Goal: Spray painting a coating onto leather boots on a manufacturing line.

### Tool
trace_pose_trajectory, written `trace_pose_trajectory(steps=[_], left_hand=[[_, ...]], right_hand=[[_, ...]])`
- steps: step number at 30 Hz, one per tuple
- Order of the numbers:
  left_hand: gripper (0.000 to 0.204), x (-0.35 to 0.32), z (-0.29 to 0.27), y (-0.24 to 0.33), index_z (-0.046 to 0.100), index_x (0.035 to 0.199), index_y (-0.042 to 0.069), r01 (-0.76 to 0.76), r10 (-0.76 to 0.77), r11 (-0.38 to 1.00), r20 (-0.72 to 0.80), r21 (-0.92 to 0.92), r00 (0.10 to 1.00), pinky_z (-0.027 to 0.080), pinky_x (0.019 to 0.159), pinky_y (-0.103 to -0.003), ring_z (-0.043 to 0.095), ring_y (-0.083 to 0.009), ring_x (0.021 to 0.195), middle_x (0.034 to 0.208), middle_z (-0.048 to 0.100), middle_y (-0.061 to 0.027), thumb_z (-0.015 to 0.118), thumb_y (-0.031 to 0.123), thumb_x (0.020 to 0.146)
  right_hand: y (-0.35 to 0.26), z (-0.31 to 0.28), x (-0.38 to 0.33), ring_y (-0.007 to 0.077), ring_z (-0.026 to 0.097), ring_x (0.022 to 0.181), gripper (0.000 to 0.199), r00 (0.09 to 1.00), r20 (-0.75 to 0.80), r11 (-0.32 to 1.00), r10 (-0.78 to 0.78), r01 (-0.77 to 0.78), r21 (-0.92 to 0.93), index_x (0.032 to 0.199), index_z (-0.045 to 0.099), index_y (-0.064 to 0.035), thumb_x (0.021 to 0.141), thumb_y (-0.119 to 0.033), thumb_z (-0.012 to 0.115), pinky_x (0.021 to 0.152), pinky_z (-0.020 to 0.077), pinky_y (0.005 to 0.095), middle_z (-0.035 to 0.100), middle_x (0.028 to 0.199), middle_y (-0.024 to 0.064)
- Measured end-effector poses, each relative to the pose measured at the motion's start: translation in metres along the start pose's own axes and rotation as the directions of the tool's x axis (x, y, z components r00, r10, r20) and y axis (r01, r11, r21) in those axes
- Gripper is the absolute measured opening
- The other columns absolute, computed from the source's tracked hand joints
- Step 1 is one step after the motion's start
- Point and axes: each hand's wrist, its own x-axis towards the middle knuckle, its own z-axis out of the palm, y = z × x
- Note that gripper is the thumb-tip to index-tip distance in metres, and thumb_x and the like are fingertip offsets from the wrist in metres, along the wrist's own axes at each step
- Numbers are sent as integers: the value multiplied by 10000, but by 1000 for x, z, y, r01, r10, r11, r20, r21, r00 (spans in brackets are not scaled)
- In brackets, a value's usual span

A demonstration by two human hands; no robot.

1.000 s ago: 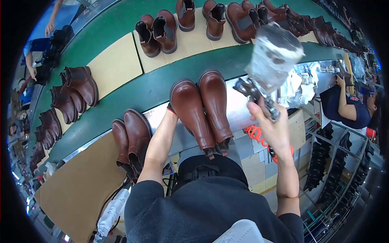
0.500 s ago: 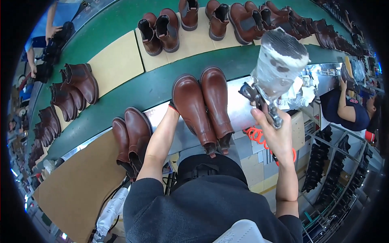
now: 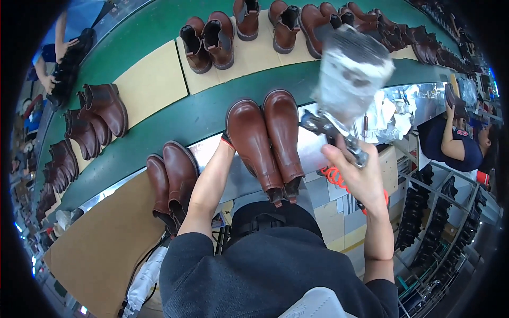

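A pair of brown leather ankle boots (image 3: 262, 143) is tilted in front of me, toes away and openings toward my body. My left hand (image 3: 227, 139) goes behind the left boot and holds the pair from beneath; its fingers are hidden, and a black and red edge shows at the wrist. To the right, my right hand (image 3: 356, 170) is wrapped round the handle of a spray gun (image 3: 326, 127). On the gun sits a large cup (image 3: 350, 79) wrapped in stained clear plastic. Its nozzle points left toward the boots, a short gap away.
Another brown pair (image 3: 175, 177) stands left of my forearm beside a cardboard sheet (image 3: 101, 238). Across the green table (image 3: 222, 93) are more boots (image 3: 212, 42). An orange coiled hose (image 3: 335, 177) hangs below my right hand. Co-workers handle footwear at far left and right; a rack (image 3: 440, 212) stands lower right.
My right hand has brought the spray gun slightly left, nearer the boots, and its cup has swung left and down. The boots have shifted only slightly. The far-left co-worker's hands have moved on the black footwear.
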Motion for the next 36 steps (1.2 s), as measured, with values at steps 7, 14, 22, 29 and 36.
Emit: trace_pose_trajectory(steps=[7,14,22,29,36], left_hand=[[362,-1,9,0,443,1321,44,14,-13,999,36,-28,999,406,1026,-367,502,-225,1161,1299,498,-124,400,183,990],[362,4,6,7,443,1321,45,-10,12,997,36,-72,999,405,1029,-373,501,-230,1164,1304,494,-126,397,187,991],[363,5,13,9,442,1321,45,17,-11,995,61,-96,998,403,1032,-380,501,-235,1168,1310,489,-127,394,192,992],[364,-1,22,10,441,1321,45,23,-11,992,93,-124,996,401,1035,-386,501,-240,1172,1316,484,-129,392,197,993],[365,1,24,11,440,1321,46,-33,47,985,76,-167,996,399,1038,-392,501,-244,1175,1321,480,-130,389,201,994]], right_hand=[[-1,12,38,62,427,535,366,999,-4,999,-32,32,10,703,578,24,844,-296,688,502,378,270,481,535,7],[5,7,-1,54,490,585,310,999,-36,992,39,-34,125,750,609,15,854,-268,681,530,391,235,540,587,16],[35,12,10,53,488,564,319,986,-148,987,75,-53,150,721,592,-1,863,-275,670,515,380,239,538,575,3],[25,13,19,53,504,574,327,995,-91,975,32,-11,223,707,599,-5,854,-285,683,518,390,244,540,575,-1],[12,9,6,103,568,642,323,997,-69,998,14,-18,-53,961,638,64,838,-228,699,605,471,295,631,683,113]])
